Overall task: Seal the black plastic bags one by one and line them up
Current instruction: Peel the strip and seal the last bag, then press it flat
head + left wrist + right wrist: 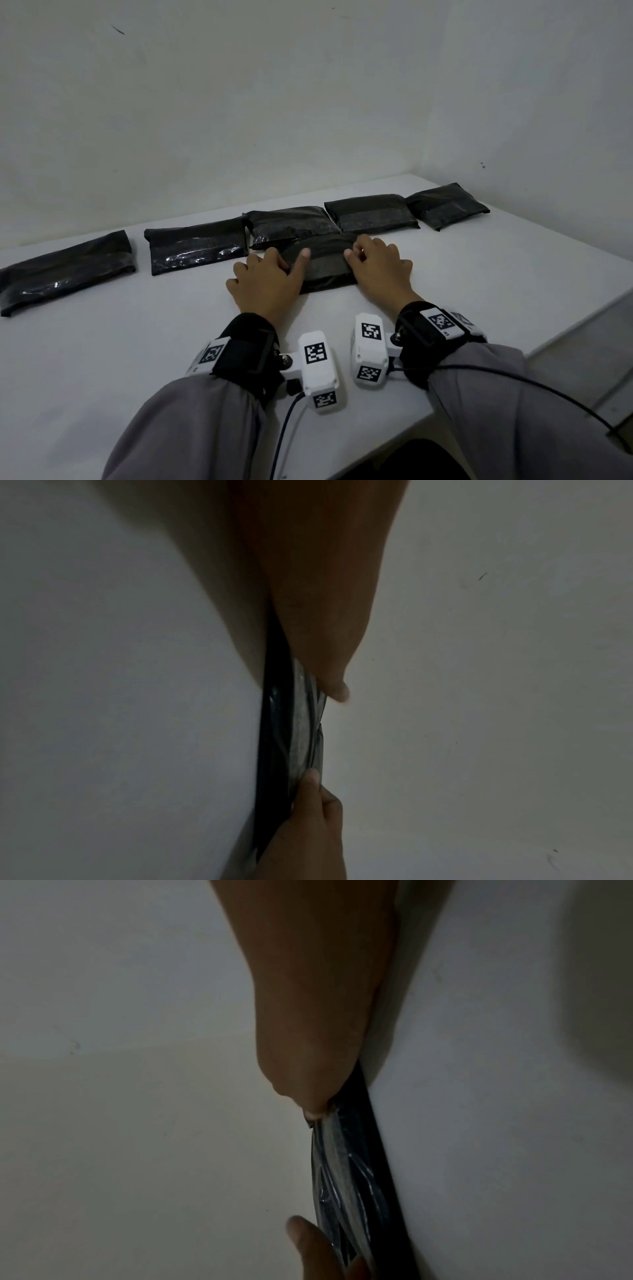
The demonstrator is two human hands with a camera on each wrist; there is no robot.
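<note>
A black plastic bag [322, 267] lies flat on the white table [137, 342], just in front of a row of several black bags [197, 245] along the back. My left hand [291, 263] holds its left end, thumb laid on top and fingers curled at the edge. My right hand [356, 253] pinches the right end with curled fingers. In the left wrist view my left thumb [337, 689] presses the bag's folded edge [298, 737]. The right wrist view shows my right hand [315, 1107] pinching the glossy flap [346, 1172].
The row runs from a bag at the far left [65, 270] to one at the back right corner [445, 205]. A bare wall stands right behind it. The table's right edge [582, 308] drops off near my right arm.
</note>
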